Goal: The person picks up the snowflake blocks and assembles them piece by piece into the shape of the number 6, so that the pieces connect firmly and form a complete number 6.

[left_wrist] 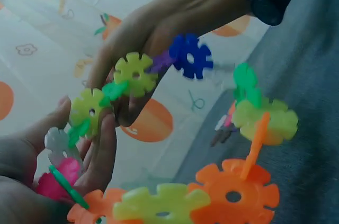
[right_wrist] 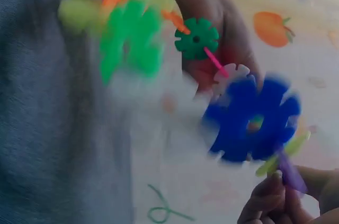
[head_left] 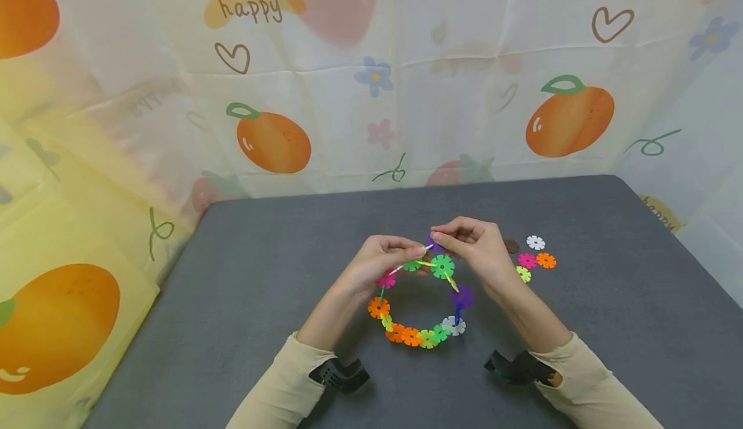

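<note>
A chain of small plastic flower-shaped discs, linked edge to edge, makes a loop above the grey table, its lower side marked by an orange disc point(head_left: 411, 337). My left hand point(head_left: 386, 262) pinches the loop's upper left part, near a pink disc point(head_left: 386, 279) and a white piece seen edge-on. Close by, my right hand point(head_left: 478, 245) pinches a purple disc point(head_left: 434, 243) between thumb and fingers. A green disc point(head_left: 442, 266) and a second purple disc point(head_left: 462, 297) hang below the right hand. In the right wrist view, the right fingers point(right_wrist: 270, 192) hold a thin purple piece; nearby discs are blurred.
Right of the right hand, loose discs lie on the grey table point(head_left: 261, 287): white point(head_left: 536, 242), brown point(head_left: 511, 246), pink point(head_left: 527, 260), orange point(head_left: 546, 260) and yellow point(head_left: 524, 274). A fruit-printed cloth point(head_left: 336, 126) hangs behind. Black devices point(head_left: 342, 375) sit at both wrists.
</note>
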Demonstrator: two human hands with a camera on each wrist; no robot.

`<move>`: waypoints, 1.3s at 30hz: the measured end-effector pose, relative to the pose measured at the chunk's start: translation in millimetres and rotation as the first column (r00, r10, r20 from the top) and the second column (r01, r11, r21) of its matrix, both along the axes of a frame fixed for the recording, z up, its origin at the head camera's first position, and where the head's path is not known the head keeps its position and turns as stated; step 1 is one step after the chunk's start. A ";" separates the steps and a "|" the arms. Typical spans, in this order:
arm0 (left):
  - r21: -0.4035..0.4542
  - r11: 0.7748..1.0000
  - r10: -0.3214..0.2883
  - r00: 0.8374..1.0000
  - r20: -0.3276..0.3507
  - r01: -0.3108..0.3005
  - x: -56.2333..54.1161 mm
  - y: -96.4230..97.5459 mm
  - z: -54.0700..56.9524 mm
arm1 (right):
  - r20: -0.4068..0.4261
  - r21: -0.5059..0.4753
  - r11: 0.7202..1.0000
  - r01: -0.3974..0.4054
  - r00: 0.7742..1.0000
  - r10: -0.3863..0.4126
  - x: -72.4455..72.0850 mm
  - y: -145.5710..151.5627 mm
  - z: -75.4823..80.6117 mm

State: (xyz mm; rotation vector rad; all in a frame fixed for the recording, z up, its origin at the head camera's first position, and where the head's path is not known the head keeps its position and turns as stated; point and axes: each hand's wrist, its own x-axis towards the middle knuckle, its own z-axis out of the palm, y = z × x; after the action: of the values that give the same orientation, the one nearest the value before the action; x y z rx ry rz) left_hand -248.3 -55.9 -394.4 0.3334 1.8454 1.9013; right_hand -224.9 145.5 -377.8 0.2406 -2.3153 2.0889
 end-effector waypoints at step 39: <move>-0.194 0.967 0.156 0.986 -0.057 -0.164 -26.3 -6.3 -72.1 | 0.297 0.330 0.787 -0.520 0.849 0.437 -30.8 22.8 -50.6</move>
State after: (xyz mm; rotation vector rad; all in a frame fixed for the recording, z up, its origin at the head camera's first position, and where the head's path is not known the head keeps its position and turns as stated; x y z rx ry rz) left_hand -274.6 -62.2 -466.5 0.1625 2.1259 1.8031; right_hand -255.7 168.3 -428.4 0.7319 -3.0751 1.8411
